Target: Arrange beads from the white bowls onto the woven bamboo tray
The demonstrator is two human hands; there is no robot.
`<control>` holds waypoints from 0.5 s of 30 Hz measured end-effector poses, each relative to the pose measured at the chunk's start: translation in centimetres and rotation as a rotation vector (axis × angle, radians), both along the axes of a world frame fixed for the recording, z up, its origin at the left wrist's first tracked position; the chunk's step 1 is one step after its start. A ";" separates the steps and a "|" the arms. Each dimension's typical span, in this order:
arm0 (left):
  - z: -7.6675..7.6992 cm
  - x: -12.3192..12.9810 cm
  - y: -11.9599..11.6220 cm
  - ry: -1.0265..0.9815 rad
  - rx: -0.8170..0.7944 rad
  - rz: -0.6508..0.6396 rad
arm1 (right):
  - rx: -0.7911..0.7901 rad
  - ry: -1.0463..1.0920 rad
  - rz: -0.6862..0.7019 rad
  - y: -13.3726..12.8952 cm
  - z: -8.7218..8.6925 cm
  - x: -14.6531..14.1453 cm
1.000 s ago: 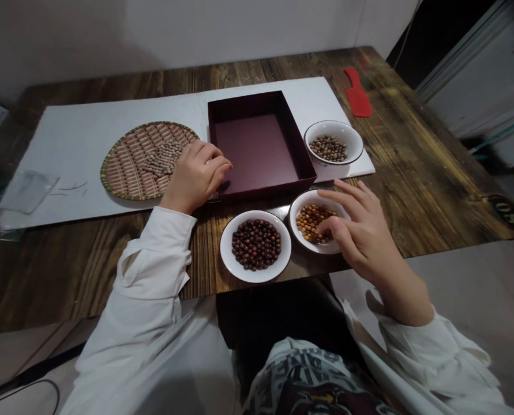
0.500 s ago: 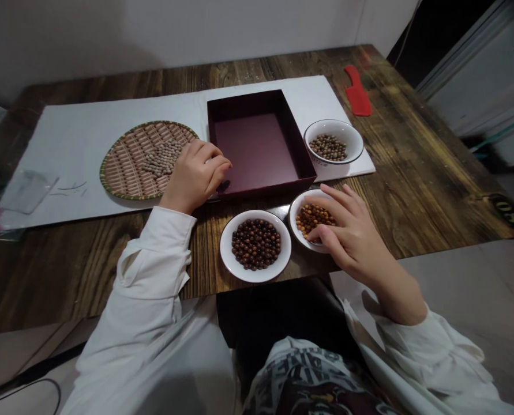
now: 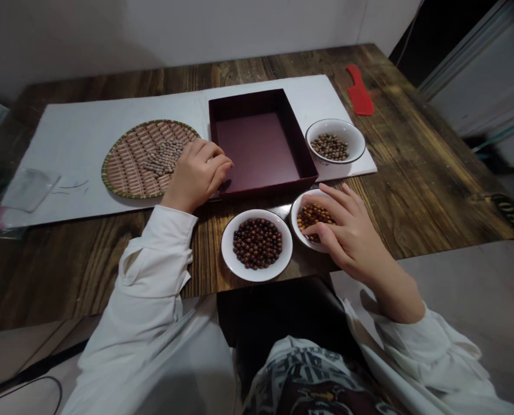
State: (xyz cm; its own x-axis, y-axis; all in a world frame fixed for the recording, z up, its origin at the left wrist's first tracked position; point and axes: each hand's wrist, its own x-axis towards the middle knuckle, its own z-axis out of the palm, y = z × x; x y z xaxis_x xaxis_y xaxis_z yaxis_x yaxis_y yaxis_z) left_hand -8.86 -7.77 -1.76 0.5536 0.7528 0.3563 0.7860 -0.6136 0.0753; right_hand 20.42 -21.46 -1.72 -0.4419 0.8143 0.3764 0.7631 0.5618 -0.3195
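Note:
My left hand rests at the near left corner of a dark red open box, fingers curled and closed over its left wall; the fingertips are partly hidden. My right hand reaches over a white bowl of small yellow-brown beads. Its fingers are spread, with the index finger and thumb low at the beads; nothing shows held in them. Left of this bowl, a second white bowl holds dark brown beads. A round woven tray with greyish beads lies beside my left hand.
A third white bowl with speckled beads stands right of the box on a white board. A red comb lies at the back right of the wooden table. A clear plastic bag is at the left.
The view has shifted very slightly. Both hands stay in nearly the same places, and the box, tray and bowls have not moved.

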 end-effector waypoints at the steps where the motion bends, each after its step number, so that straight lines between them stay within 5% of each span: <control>1: -0.1 0.0 0.0 0.002 0.016 0.000 | 0.005 0.001 -0.001 0.0 0.0 0.0; 15: -0.1 -0.2 0.2 0.017 0.029 -0.007 | 0.072 0.004 -0.094 0.6 -0.1 0.6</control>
State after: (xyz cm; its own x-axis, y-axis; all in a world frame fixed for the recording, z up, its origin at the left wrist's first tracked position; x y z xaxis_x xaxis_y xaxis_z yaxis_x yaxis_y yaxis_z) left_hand -9.01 -7.61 -1.86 0.5644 0.7388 0.3683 0.7830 -0.6205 0.0447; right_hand 21.04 -20.82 -1.82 -0.3633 0.8227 0.4372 0.8124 0.5095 -0.2836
